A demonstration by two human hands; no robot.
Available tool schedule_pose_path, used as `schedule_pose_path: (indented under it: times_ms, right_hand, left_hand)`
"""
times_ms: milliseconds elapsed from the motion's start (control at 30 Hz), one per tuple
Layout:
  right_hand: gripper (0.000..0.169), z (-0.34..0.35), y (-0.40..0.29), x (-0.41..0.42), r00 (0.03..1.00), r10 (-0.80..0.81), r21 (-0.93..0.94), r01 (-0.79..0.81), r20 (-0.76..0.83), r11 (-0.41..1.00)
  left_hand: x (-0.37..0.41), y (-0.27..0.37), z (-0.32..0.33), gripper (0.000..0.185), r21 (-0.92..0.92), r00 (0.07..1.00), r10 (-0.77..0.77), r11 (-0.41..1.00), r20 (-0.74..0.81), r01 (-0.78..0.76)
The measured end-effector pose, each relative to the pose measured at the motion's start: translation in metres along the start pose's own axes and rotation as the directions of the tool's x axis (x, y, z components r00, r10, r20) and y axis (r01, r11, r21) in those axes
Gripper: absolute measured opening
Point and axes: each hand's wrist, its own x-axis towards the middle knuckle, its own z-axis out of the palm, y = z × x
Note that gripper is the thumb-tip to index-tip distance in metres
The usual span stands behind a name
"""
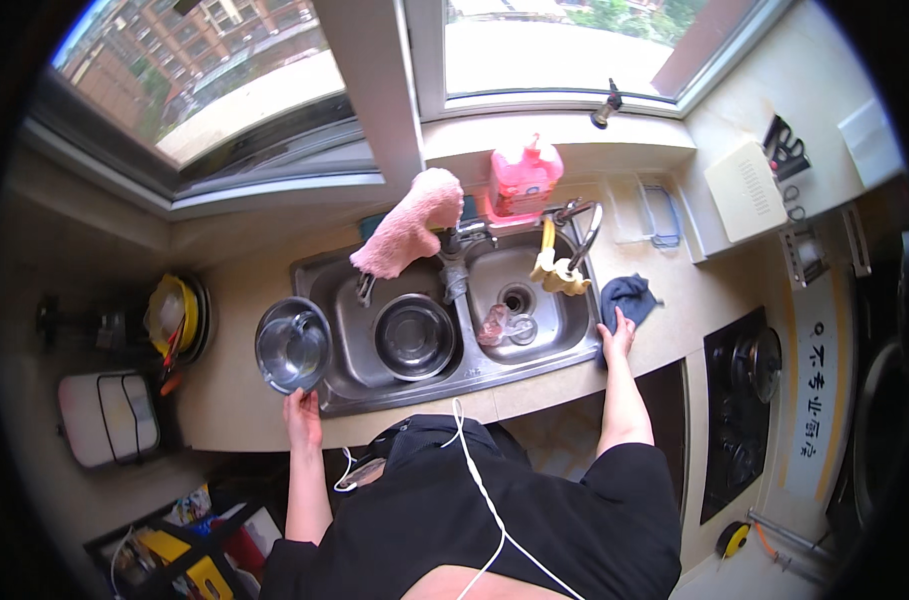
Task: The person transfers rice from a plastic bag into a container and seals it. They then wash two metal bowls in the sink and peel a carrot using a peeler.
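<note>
At the left rim of a double stainless-steel sink [402,401], my left hand [303,420] has its fingers at the near edge of a shiny bowl [293,341]. The fingertips are partly hidden by the bowl. My right hand [618,337] grips a dark grey-blue cloth [628,296] on the counter beside the sink's right edge. Another metal bowl [415,337] sits in the left basin. In the right basin, a crumpled clear and reddish piece of plastic [493,326] and a round strainer or lid [523,328] lie near the drain [514,298].
A pink fluffy cloth [409,225] hangs over the faucet. Behind the sink stands a pink soap jug [525,180]. Yellowish gloves or sponges [559,274] hang at the curved tap [593,232]. A yellow basin [173,311] stands left; a gas hob [739,420] lies right.
</note>
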Motion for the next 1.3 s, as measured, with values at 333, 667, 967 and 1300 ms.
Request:
schedule_pose_path:
  times_ms: [333, 667, 967, 1300]
  right_hand:
    - [0.047, 0.032, -0.134, -0.125, 0.778, -0.107, 0.738, -0.531, 0.619, 0.416]
    - [0.041, 0.143, -0.398, -0.223, 0.367, -0.755, 0.801, 0.043, 0.543, 0.597]
    - [0.061, 0.235, -0.466, -0.399, -0.445, -0.703, 0.500, 0.854, 0.555, -0.145]
    - [0.064, 0.317, -0.555, -0.398, -0.384, -0.758, 0.333, 0.914, 0.528, -0.231]
  left_hand:
    - [-0.020, 0.004, -0.025, 0.011, -0.109, 0.994, 0.099, 0.989, -0.046, -0.103]
    - [-0.046, 0.048, -0.095, 0.008, -0.056, 0.968, 0.198, 0.976, -0.156, -0.209]
    - [-0.046, 0.083, -0.142, 0.010, 0.025, 0.977, 0.166, 0.986, -0.133, -0.164]
    - [-0.028, 0.100, -0.171, 0.014, 0.033, 0.992, 0.083, 0.996, -0.096, -0.080]
